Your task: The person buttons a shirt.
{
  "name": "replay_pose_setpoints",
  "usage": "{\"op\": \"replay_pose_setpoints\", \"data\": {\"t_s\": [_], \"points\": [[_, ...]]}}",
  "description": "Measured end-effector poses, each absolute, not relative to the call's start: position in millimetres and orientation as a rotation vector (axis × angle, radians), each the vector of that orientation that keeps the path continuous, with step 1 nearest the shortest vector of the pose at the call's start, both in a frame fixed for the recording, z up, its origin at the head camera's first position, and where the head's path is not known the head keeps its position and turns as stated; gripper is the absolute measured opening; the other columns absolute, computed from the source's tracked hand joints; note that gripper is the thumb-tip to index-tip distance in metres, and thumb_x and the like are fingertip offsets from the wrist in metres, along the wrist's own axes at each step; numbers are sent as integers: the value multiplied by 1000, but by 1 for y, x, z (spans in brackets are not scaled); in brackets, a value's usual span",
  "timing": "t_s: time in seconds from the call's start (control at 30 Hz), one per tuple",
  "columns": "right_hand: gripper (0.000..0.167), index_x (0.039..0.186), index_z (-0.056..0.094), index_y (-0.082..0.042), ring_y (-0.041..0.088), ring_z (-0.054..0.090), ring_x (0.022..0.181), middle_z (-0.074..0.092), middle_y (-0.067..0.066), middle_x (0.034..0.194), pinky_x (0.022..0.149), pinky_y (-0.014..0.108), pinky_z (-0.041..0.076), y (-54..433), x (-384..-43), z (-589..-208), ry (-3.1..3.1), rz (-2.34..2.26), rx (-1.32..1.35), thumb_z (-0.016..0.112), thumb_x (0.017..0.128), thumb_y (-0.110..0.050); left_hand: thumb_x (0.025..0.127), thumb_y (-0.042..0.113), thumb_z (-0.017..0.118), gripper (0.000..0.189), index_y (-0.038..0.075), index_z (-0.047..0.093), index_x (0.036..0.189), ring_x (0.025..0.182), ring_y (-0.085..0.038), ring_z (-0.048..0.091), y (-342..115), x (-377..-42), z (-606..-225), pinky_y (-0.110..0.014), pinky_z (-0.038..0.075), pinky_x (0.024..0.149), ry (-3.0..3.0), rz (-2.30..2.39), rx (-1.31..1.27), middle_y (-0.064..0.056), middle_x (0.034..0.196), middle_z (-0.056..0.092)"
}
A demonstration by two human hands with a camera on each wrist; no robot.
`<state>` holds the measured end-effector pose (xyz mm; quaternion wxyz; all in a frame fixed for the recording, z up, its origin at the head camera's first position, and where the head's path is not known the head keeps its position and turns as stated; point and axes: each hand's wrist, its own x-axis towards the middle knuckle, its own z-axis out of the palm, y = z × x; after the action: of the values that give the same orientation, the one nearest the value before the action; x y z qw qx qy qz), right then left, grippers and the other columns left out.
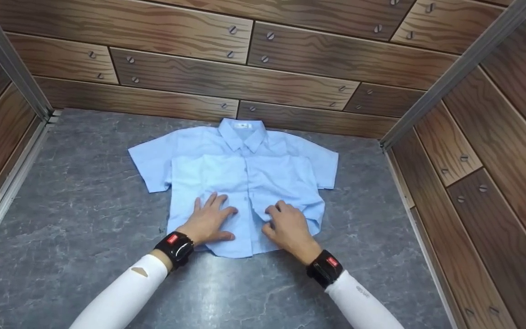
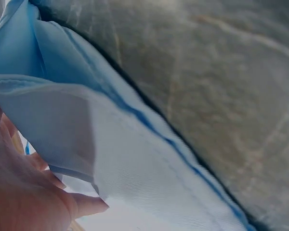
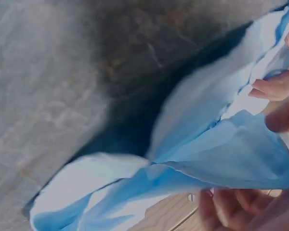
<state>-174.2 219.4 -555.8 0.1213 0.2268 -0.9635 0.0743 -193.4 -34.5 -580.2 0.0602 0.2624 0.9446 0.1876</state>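
A light blue short-sleeved shirt (image 1: 217, 178) lies front up, its collar toward the back wall. My left hand (image 1: 206, 221) rests on the lower front of the shirt, fingers spread; the left wrist view shows part of this hand (image 2: 33, 192) against the cloth (image 2: 125, 144). My right hand (image 1: 288, 226) has curled fingers at the edge of the other front panel. That panel is rumpled and drawn aside, baring a layer beneath. Cloth (image 3: 231, 149) bunches beside the right hand (image 3: 260, 209) in the right wrist view; its exact fingertip contact is partly hidden.
The shirt lies on a dark grey marble-patterned surface (image 1: 85, 228). Wood-patterned panels stand behind it (image 1: 190, 59) and at the right (image 1: 473, 192), with metal rails (image 1: 454, 68) at the corners. Black wrist units (image 1: 175, 248) sit over white sleeves (image 1: 126, 292).
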Motion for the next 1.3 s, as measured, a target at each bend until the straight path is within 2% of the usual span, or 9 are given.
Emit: {"op": "replay_pose_setpoints", "data": {"t_s": [0.13, 0.23, 0.3, 0.4, 0.5, 0.6, 0.73, 0.9, 1.3], "points": [[21, 100, 61, -18, 7, 45, 49, 52, -8, 62, 46, 23, 37, 219, -175, -550, -2860, 437, 736, 62, 81, -25, 73, 58, 75, 70, 26, 56, 133, 142, -45, 25, -35, -193, -580, -75, 17, 105, 2865, 563, 809, -15, 152, 35], [19, 102, 64, -21, 2, 48, 52, 57, -12, 64, 50, 20, 40, 219, -175, -545, -2969, 585, 888, 59, 90, -35, 74, 57, 75, 69, 26, 57, 132, 142, -44, 26, -36, -192, -580, -75, 18, 104, 2872, 557, 827, -15, 151, 36], [29, 102, 67, -25, 0, 52, 57, 60, -14, 69, 55, 20, 43, 219, -176, -543, -3054, 652, 969, 52, 94, -48, 74, 58, 74, 68, 27, 57, 133, 142, -44, 27, -36, -191, -579, -74, 19, 104, 2873, 544, 834, -15, 151, 36], [42, 91, 66, -27, 2, 53, 61, 60, -14, 70, 58, 23, 44, 222, -181, -542, -3114, 685, 919, 41, 96, -59, 78, 59, 70, 62, 27, 59, 131, 140, -43, 30, -36, -191, -578, -74, 21, 104, 2883, 538, 845, -15, 148, 40], [32, 82, 64, -22, 9, 53, 64, 57, -8, 71, 59, 27, 44, 228, -189, -545, -3009, 572, 743, 49, 98, -46, 84, 56, 65, 50, 26, 64, 124, 136, -38, 39, -34, -192, -578, -73, 21, 104, 2942, 537, 876, -14, 141, 48], [17, 79, 61, -18, 13, 52, 66, 55, -5, 73, 58, 30, 44, 240, -198, -546, -2933, 448, 532, 60, 91, -30, 89, 51, 63, 42, 27, 64, 123, 132, -33, 43, -27, -193, -577, -71, 22, 105, 2988, 532, 992, -12, 136, 50], [10, 82, 55, -17, 15, 49, 63, 52, -3, 71, 57, 31, 40, 262, -207, -535, -3102, 454, 377, 63, 80, -22, 90, 54, 58, 50, 34, 54, 136, 140, -36, 32, -17, -194, -577, -72, 23, 105, 2874, 532, 1158, -12, 147, 41], [16, 85, 56, -18, 16, 52, 70, 55, -2, 79, 63, 32, 44, 288, -208, -522, -3433, 542, 428, 69, 76, -16, 92, 63, 48, 56, 36, 49, 141, 145, -42, 19, -11, -198, -582, -76, 17, 104, 2768, 517, 1101, -12, 157, 28], [11, 83, 66, -12, 23, 56, 68, 59, 3, 77, 62, 39, 46, 305, -201, -542, -3095, -45, 631, 75, 77, -16, 94, 58, 48, 51, 32, 55, 137, 145, -41, 22, -12, -205, -580, -75, 16, 105, 2772, 549, 1025, -9, 156, 31]]}}
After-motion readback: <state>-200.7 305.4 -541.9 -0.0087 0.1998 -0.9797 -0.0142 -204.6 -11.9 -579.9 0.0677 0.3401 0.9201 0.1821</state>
